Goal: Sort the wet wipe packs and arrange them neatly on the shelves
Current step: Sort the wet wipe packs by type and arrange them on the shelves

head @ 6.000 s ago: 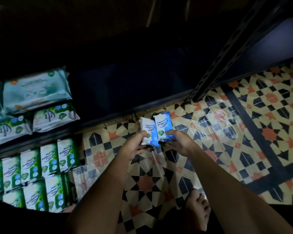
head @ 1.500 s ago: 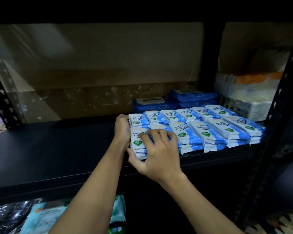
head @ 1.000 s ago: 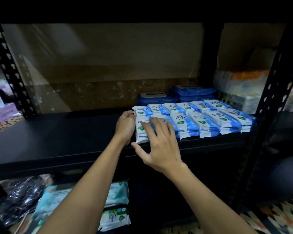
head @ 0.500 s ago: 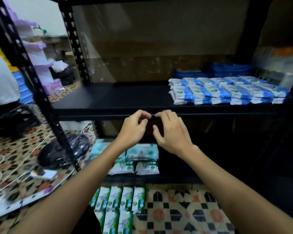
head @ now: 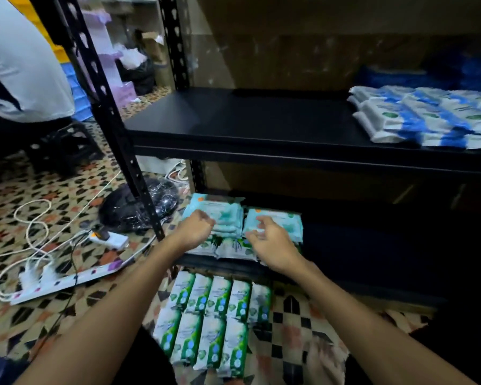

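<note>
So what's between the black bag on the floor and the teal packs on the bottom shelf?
Head view: the rack's black upright post stands between black bag and teal packs.
</note>
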